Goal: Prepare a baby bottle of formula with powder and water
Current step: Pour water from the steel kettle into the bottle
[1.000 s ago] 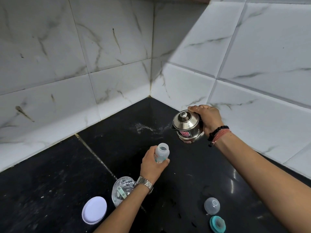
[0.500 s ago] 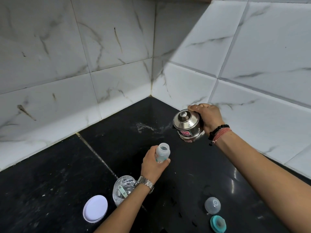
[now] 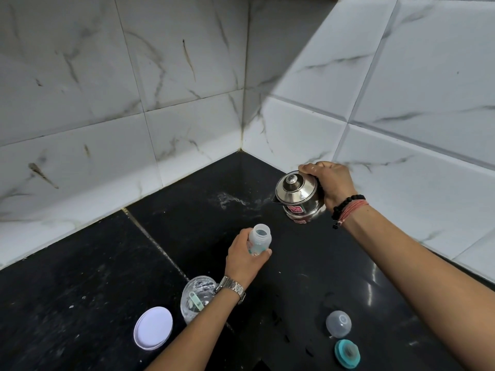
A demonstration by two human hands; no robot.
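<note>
Your left hand (image 3: 245, 257) is gripping the open baby bottle (image 3: 258, 238), holding it upright low over the black table (image 3: 88, 277); its printed pattern is too small to read. Your right hand (image 3: 330, 183) is clenching the steel kettle (image 3: 298, 198) from behind, above and right of the bottle, spout pointing left. Its red label is showing writing, but it is blurring out, unreadable. Near the bottom edge are sitting a white lid (image 3: 153, 328), a clear jar (image 3: 197, 295) with a green scoop (image 3: 196, 301) inside, possibly holding powder, a clear cap (image 3: 338, 324) and a teal ring (image 3: 347, 353). Your left forearm is partly hiding the jar.
</note>
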